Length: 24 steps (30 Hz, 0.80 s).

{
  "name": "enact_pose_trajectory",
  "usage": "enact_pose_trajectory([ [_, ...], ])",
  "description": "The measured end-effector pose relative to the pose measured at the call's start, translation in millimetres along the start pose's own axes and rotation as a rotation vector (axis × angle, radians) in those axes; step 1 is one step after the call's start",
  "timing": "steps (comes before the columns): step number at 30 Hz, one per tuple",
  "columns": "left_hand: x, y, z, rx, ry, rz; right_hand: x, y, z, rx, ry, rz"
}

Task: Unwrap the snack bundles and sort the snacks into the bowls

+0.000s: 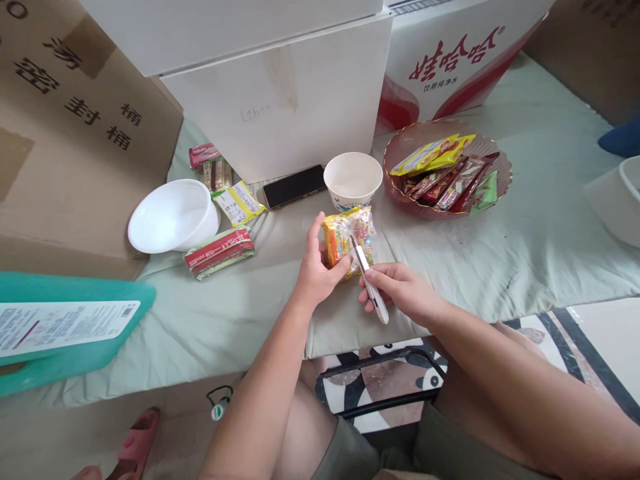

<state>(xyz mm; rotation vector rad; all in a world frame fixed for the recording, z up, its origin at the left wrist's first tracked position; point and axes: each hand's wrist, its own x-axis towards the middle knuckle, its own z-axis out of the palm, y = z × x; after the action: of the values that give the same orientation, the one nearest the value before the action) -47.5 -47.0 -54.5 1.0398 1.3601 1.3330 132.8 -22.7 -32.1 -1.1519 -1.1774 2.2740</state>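
My left hand (323, 267) grips a snack packet (361, 230) with a clear, shiny wrapper and yellow edges, thumb across its front. In my right hand (397, 287) is a white utility knife (373, 293), held by its handle. Its dark blade points up and away from me, and the tip lies against or just over the wrapper. I cannot tell whether the blade has cut in. Just behind the packet stands a white paper bowl (353, 179), partly hidden by it.
A phone (295, 187) lies left of the paper bowl. A pink glass dish (504, 167) with several snack packets is to the right. At left are a white plastic bowl (170, 217), a red-green packet (220, 252) and a teal container (120, 340). Boxes (300, 100) line the back.
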Motion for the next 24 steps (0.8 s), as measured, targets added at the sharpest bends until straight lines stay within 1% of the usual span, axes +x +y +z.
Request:
enact_pose_trajectory([
  [5, 2.2, 8.2, -1.8, -0.046, 0.121, 0.031, -3.9, 2.9, 1.7, -0.076, -0.078, 0.051],
  [10, 8.1, 10.2, -13.5, -0.033, 0.219, 0.082, -6.9, 5.4, 3.9, -0.160, -0.118, 0.089],
  [13, 14.6, 11.9, -24.7, -0.088, 0.284, 0.144, -9.5, 3.3, 5.0, -0.290, -0.130, 0.118],
  [14, 16.8, 12.2, -28.5, -0.108, 0.306, 0.157, -10.4, 2.1, 4.4, -0.346, -0.136, 0.105],
  [15, 18.9, 12.0, -32.0, -0.120, 0.329, 0.165, -11.1, 0.5, 2.8, -0.419, -0.130, 0.063],
  [16, 20.6, 11.4, -35.0, -0.118, 0.352, 0.167, -11.6, -1.1, 0.1, -0.518, -0.096, -0.006],
  [17, 21.8, 10.3, -37.1, -0.104, 0.377, 0.168, -11.6, -2.8, -3.8, -0.643, -0.027, -0.090],
  [19, 22.6, 6.9, -37.7, -0.060, 0.410, 0.157, -10.2, -5.9, -14.9, -0.933, 0.194, -0.255],
  [20, 21.9, 5.0, -35.7, -0.043, 0.416, 0.147, -8.8, -7.2, -21.7, -1.069, 0.316, -0.311],
  [22, 17.6, 1.8, -27.2, -0.041, 0.397, 0.111, -4.8, -8.9, -36.2, -1.270, 0.506, -0.371],
  [24, 9.2, 0.5, -14.2, -0.061, 0.347, 0.040, -0.4, -9.1, -49.5, -1.391, 0.618, -0.414],
])
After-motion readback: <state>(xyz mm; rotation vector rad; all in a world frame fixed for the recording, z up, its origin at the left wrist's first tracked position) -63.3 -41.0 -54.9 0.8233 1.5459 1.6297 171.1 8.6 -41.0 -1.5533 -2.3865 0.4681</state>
